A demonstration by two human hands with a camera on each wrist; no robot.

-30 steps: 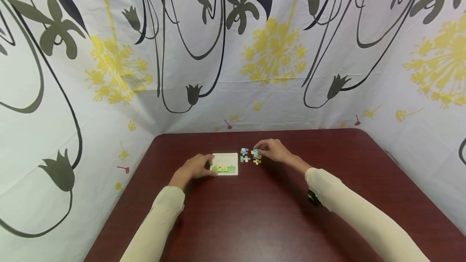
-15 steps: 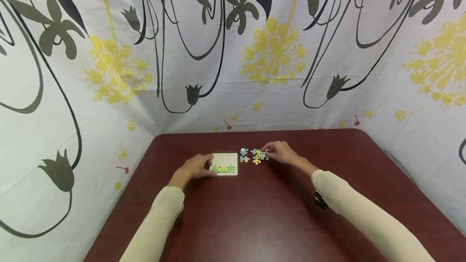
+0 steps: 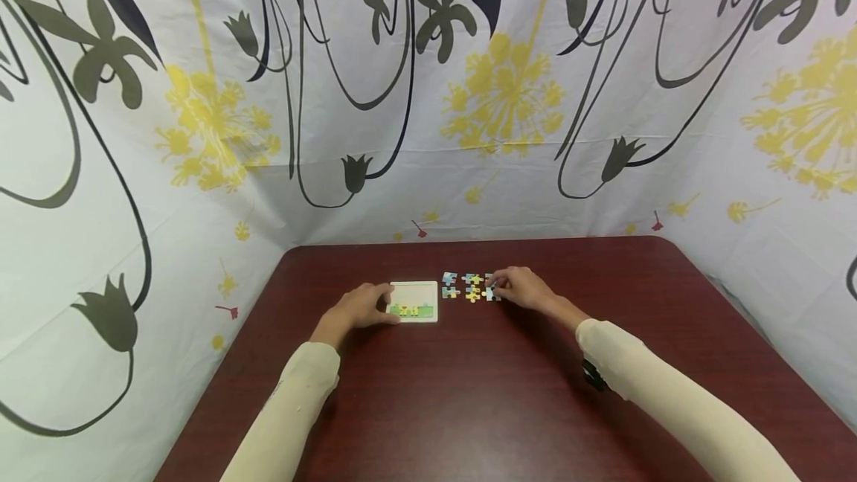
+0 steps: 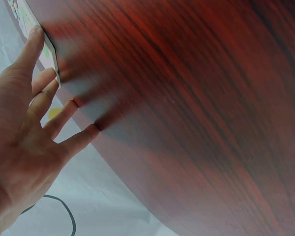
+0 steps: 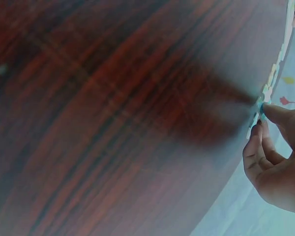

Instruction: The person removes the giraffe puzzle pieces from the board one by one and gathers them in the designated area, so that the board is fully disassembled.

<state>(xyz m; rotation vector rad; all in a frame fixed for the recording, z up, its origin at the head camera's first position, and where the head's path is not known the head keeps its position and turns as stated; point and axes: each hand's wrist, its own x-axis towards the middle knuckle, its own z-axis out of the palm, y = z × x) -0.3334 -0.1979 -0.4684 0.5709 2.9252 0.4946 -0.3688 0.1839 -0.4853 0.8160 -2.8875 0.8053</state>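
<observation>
In the head view a shallow white puzzle tray (image 3: 413, 294) lies flat on the table, a green and yellow strip of puzzle along its near side. My left hand (image 3: 363, 305) holds its left end, thumb at the near edge and fingers at the left side; the ring and little fingers reach the tabletop in the left wrist view. Right of the tray lie several loose jigsaw pieces (image 3: 450, 293), blue, white and yellow. At their right end my right hand (image 3: 525, 288) pinches a bluish jigsaw piece (image 3: 492, 294) between thumb and fingers. Its fingertips partly cover another piece behind.
The dark red wooden table (image 3: 455, 393) has rounded far corners. A white cloth (image 3: 428, 117) printed with flowers hangs behind and along both sides. A dark band (image 3: 594, 376) sits under the right sleeve (image 3: 643, 363).
My right hand has shifted right and slightly nearer, moving a piece from over the middle pieces to the right end of the group. The left hand and tray have stayed put.
</observation>
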